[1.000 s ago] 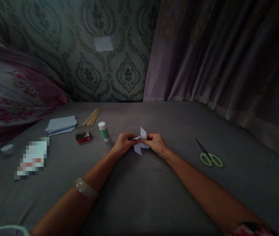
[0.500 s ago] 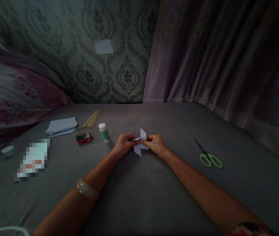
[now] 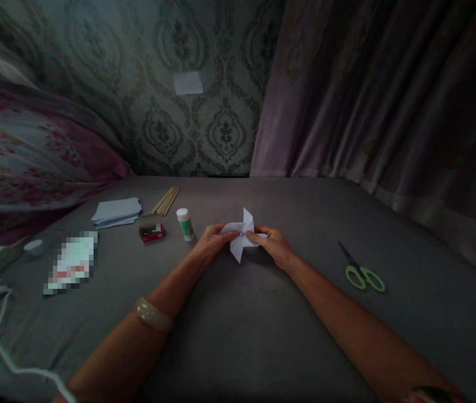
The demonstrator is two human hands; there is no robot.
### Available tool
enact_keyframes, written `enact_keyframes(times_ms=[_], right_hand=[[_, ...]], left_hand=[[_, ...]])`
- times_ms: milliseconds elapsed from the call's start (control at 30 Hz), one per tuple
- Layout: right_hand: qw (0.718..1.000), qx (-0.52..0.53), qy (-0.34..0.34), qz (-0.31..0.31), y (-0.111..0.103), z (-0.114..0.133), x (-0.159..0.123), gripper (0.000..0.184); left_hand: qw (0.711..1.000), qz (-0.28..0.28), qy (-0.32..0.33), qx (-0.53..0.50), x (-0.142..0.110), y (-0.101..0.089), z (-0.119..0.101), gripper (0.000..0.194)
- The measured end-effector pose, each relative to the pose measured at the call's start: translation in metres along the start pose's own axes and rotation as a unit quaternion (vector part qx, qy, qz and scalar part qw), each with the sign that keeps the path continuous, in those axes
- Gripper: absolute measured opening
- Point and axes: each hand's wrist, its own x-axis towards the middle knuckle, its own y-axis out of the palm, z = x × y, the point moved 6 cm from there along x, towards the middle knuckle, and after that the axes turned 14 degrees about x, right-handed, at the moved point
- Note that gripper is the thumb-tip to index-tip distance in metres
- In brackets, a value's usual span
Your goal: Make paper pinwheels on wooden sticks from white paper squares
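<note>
A white paper pinwheel [image 3: 238,246] is held between my two hands, above the grey cloth. At its centre shows a small shiny metal pin head [image 3: 242,234]. My left hand [image 3: 213,240] pinches the left side, its thumb lying on top near the centre. From the other side my right hand [image 3: 275,244] grips the right blade, thumb close to the pin and fingers behind. The pinwheel's upper and lower blades stick out free of both hands. The fingertips under the paper are hidden.
To the left stand a glue stick [image 3: 185,225], an open red box of small metal pieces [image 3: 152,232], wooden sticks [image 3: 166,200] and stacked white paper [image 3: 117,211]. Scissors with green handles [image 3: 364,276] lie at right. A white cable [image 3: 23,369] crosses the lower left.
The pinwheel has tilted to face me, and the metal pin head at its centre now shows. My thumbs have drawn apart from the middle. The view has shifted slightly left.
</note>
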Motion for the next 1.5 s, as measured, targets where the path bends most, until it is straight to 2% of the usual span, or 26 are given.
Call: enact_keyframes(times_ms=[233, 400, 633, 733, 833, 933, 1000, 1067, 1167, 1233, 1333, 1433, 1500], right_hand=[[0.998, 0.056, 0.011, 0.020, 0.006, -0.001, -0.004, 0.038], [0.999, 0.029, -0.004, 0.045, 0.011, 0.002, -0.009, 0.037], [0.997, 0.057, -0.009, 0.046, 0.008, -0.006, -0.008, 0.035], [0.995, 0.090, -0.004, 0.047, 0.010, -0.006, -0.008, 0.036], [0.989, 0.140, 0.003, 0.039, 0.009, -0.004, -0.007, 0.036], [0.983, 0.181, 0.009, 0.022, 0.004, -0.005, -0.004, 0.033], [0.982, 0.191, 0.008, 0.016, 0.001, -0.006, -0.001, 0.031], [0.982, 0.189, 0.005, 0.013, -0.002, -0.007, 0.002, 0.030], [0.984, 0.179, 0.003, 0.015, -0.003, -0.009, 0.003, 0.029], [0.984, 0.177, 0.002, 0.015, -0.003, -0.008, 0.003, 0.028], [0.983, 0.182, 0.014, 0.011, -0.003, -0.009, 0.003, 0.027], [0.981, 0.190, 0.031, 0.001, -0.004, -0.010, 0.004, 0.028], [0.981, 0.193, 0.031, -0.003, -0.005, -0.011, 0.004, 0.030]], left_hand=[[1.000, -0.005, -0.006, -0.030, -0.005, 0.002, 0.001, 0.032], [0.999, -0.029, 0.031, -0.006, -0.010, 0.001, -0.006, 0.032], [0.995, -0.006, 0.094, 0.029, -0.011, 0.005, -0.010, 0.033], [0.992, 0.001, 0.107, 0.068, -0.013, 0.005, -0.016, 0.031], [0.979, 0.009, 0.138, 0.151, -0.019, -0.002, -0.035, 0.031], [0.959, -0.033, 0.173, 0.223, -0.027, -0.030, -0.064, 0.035], [0.951, -0.085, 0.180, 0.235, -0.031, -0.061, -0.081, 0.037], [0.941, -0.156, 0.178, 0.241, -0.036, -0.101, -0.092, 0.037], [0.892, -0.274, 0.160, 0.323, -0.042, -0.162, -0.096, 0.032], [0.847, -0.322, 0.109, 0.409, -0.044, -0.194, -0.086, 0.034], [0.786, -0.290, 0.032, 0.545, -0.043, -0.215, -0.061, 0.058], [0.740, -0.211, 0.029, 0.638, -0.040, -0.212, -0.037, 0.081], [0.728, -0.182, 0.038, 0.660, -0.038, -0.208, -0.026, 0.077]])
